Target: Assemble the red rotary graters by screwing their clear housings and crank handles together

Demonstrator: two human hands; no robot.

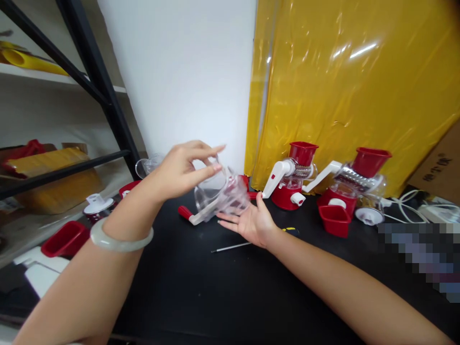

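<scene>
My left hand [190, 167] is closed, thumb and fingers pinching the upper rim of a clear plastic grater housing [219, 194], which is tilted and blurred above the table. Under its right side, my right hand [251, 223] is palm up with fingers stretched out. The fingertips seem to touch the housing from below. A white crank handle with a red knob [185, 212] shows just below and left of the housing; whether they are joined I cannot tell. On the black table, a screwdriver [232, 247] lies below my right hand, its handle partly hidden by my wrist.
Two red-and-white rotary graters [286, 199] [338, 196] stand at the back right. A loose red hopper [334, 221] and drum [370, 215] sit beside them. To the left are another red hopper [66, 238], white parts [39, 268] and a black shelf frame [104, 96].
</scene>
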